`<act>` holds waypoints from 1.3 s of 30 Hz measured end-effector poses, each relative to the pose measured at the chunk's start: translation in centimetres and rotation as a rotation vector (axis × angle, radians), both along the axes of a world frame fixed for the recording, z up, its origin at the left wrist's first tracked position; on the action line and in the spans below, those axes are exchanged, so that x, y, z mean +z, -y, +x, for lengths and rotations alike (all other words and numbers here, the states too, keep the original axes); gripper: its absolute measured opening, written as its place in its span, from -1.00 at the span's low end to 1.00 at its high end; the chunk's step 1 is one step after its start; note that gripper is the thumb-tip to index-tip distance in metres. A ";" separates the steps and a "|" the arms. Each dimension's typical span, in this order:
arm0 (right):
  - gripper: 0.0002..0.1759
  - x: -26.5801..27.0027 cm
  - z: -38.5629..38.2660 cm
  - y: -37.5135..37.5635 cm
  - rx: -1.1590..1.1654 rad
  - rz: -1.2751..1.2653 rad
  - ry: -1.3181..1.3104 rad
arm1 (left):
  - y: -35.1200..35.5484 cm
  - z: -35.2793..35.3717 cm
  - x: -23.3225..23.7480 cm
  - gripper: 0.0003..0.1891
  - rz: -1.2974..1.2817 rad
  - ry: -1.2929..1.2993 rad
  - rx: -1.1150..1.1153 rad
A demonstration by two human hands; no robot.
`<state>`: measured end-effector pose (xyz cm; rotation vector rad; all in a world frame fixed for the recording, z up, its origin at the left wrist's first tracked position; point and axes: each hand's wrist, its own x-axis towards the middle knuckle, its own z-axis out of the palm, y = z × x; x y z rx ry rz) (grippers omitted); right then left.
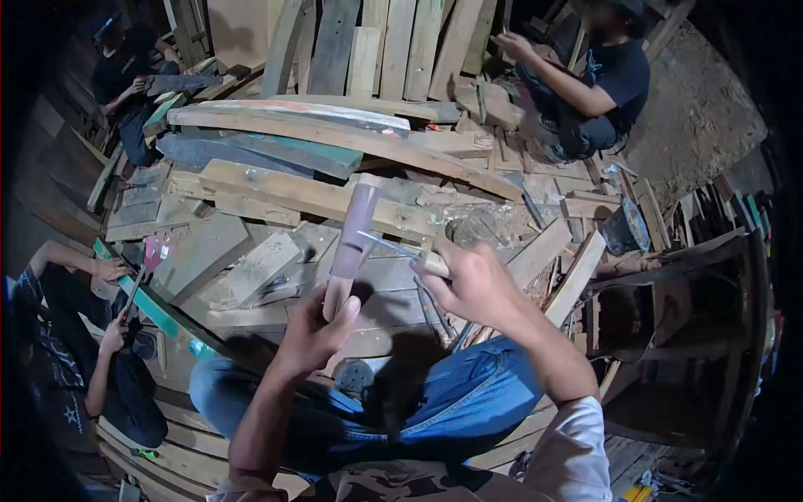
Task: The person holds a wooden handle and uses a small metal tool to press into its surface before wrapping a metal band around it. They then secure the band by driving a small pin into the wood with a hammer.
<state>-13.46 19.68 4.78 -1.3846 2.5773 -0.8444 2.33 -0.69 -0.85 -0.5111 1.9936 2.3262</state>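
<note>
Upright in front of me, a rounded wooden piece (354,224) with a notch cut in its side is gripped at its lower end by my left hand (314,339), fingers and thumb wrapped round it. My right hand (478,280) is closed round the pale handle of a thin metal-bladed tool (393,245). Its blade points left, and the tip overlaps the wooden piece close to the notch. Both hands are above my lap, over the board-covered floor.
Long beams (318,197) and a curved plank (351,138) lie ahead. A person (63,360) at left works by a green board (150,301) with a pink-handled tool (155,253). Two more people (602,92) sit farther back. A dark bucket (624,227) and wooden shelving (669,293) are at right.
</note>
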 end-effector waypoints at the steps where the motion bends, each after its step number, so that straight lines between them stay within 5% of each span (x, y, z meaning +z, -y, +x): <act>1: -0.74 -0.5 -0.3 0.2 0.009 -0.175 -0.028 | -0.1 0.0 0.9 -0.79 0.049 0.040 -0.018; 5: -0.63 -0.4 -0.6 -0.2 -0.122 -0.217 0.297 | -0.2 0.1 1.0 -0.77 -0.014 -0.040 -0.016; 6: -0.60 -0.6 -0.3 -0.6 -0.211 -0.203 0.557 | -0.1 0.1 1.1 -0.77 -0.014 -0.049 -0.018; 12: -0.61 -3.4 0.9 -4.7 -0.376 -0.151 0.961 | 1.5 -0.3 0.9 -0.78 -0.202 -0.034 0.124; 18: -0.52 -4.4 1.4 -5.1 -0.280 0.057 0.830 | 1.5 0.0 0.5 -0.71 -0.157 -0.167 0.227; 21: -0.46 -2.3 0.7 -2.5 -0.104 -0.081 0.351 | 1.2 0.4 0.5 -0.74 -0.068 -0.015 0.229; 27: -0.55 0.2 0.4 -0.1 0.017 0.016 0.126 | 0.6 0.8 1.0 -0.68 -0.032 0.048 0.144; 32: -0.62 -0.2 0.7 -0.5 0.032 0.102 0.262 | 0.7 1.0 1.2 -0.73 -0.075 0.060 0.175; 39: -0.67 -0.6 1.2 -0.8 -0.014 0.178 0.056 | 0.1 1.3 0.3 -0.69 -0.084 0.033 0.092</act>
